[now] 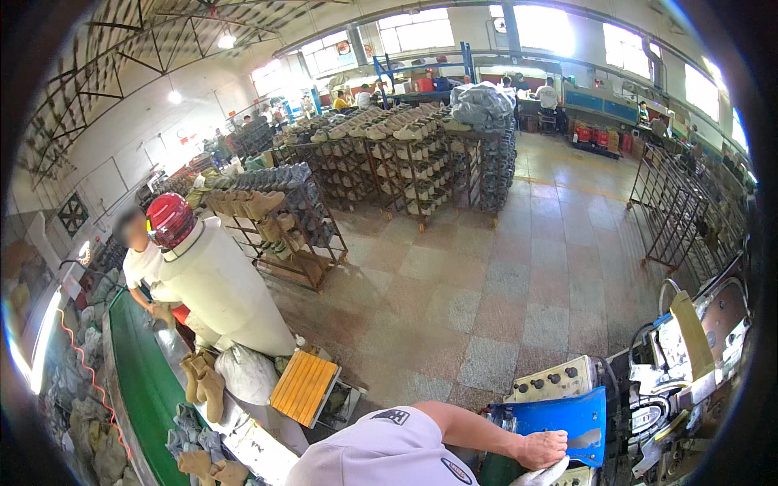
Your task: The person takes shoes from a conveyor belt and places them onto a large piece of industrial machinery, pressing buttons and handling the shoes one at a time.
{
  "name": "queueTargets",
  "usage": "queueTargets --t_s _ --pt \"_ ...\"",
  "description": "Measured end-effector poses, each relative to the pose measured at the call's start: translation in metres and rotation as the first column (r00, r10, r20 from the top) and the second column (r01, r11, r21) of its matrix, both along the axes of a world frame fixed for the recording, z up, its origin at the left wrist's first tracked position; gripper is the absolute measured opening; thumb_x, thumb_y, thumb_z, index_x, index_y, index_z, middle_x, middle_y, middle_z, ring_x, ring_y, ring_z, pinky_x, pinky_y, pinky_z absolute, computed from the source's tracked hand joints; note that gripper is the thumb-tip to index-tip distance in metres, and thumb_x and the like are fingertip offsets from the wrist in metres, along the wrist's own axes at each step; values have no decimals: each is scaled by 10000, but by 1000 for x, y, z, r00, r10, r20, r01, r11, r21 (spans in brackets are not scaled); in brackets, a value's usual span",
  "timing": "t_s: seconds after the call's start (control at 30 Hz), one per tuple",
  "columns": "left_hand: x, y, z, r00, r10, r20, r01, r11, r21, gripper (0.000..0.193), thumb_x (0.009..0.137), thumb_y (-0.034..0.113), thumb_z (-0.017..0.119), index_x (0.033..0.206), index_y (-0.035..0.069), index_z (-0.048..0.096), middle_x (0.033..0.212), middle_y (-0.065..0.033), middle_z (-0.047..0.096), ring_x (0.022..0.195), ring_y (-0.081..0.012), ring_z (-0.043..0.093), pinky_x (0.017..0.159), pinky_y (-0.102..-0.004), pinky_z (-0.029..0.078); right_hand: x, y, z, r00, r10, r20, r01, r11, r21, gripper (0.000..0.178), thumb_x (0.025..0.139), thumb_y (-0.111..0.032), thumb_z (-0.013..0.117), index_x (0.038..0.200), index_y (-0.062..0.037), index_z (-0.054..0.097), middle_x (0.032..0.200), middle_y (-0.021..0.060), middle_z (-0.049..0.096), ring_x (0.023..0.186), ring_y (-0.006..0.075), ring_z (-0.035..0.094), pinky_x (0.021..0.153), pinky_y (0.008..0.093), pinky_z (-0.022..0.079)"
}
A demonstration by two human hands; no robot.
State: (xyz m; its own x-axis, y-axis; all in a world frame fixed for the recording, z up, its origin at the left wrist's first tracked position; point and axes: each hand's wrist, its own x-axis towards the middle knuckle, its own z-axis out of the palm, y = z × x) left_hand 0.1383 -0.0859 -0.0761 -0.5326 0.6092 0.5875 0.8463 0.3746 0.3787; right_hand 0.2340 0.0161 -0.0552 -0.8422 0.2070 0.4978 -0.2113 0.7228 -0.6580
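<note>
From the lower edge my left arm, in a pale short sleeve, reaches right to a machine. My left hand [541, 449] is closed, with its fingers curled, in front of a blue panel [551, 413] with a worn grey patch. Just below the knuckles lies a pale, rounded piece [547, 475], cut off by the lower edge. I cannot make out what it is or how the fingers hold it. Behind the blue panel stands a cream control box [555, 381] with several black knobs. My right hand does not show.
Right of the panel is metal machinery [648, 413]. Left of me are a slatted wooden stool [304, 387], a white sack [245, 374], tan boots [204, 385] and a green conveyor belt [138, 348]. A co-worker [138, 263] stands behind a large white machine [227, 279]. Shoe racks [405, 170] stand farther off.
</note>
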Motion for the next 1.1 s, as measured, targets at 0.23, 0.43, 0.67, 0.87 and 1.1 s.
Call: queueTargets --t_s 0.23,0.43,0.67,0.87,1.1 --pt "-4 0 1 1000 2 -5 -2 1000 -2 184 870 195 606 763 47 596 810 -124 568 855 -301 548 869 -431 403 -6 3 0 1000 4 -9 -4 999 -38 446 983 -168 523 1373 48 545 1370 256 580 1286 405 537 1102 472 422" --pt "0 4 6 1000 -2 -16 2 1000 3 183 859 190 602 752 40 607 808 -126 586 847 -294 555 863 -426 402 -7 5 3 1000 -2 -23 1 999 -42 433 998 -208 516 1363 20 558 1352 228 596 1258 382 558 1080 468 437" --pt "5 -11 -18 994 -92 -56 98 989 110 210 906 226 560 744 92 558 775 -120 574 752 -327 585 713 -449 480 -2 -17 -2 999 15 -36 -17 998 -59 419 1016 -255 508 1351 -13 573 1332 194 615 1225 354 581 1053 463 454" --pt "-33 -47 6 992 57 -115 -82 971 -226 163 677 201 640 708 49 589 746 -124 556 735 -296 537 737 -440 435 -50 -52 -26 989 95 -110 -129 925 -356 411 1031 -295 501 1341 -41 586 1314 166 631 1196 331 601 1031 459 469" --pt "-27 -17 44 1000 11 18 -11 999 -47 58 801 52 607 802 54 549 786 -154 555 793 -371 555 744 -506 423 -31 -3 -1 998 43 51 -40 998 -50 447 947 -84 546 1375 46 540 1362 265 580 1306 419 535 1146 462 392"
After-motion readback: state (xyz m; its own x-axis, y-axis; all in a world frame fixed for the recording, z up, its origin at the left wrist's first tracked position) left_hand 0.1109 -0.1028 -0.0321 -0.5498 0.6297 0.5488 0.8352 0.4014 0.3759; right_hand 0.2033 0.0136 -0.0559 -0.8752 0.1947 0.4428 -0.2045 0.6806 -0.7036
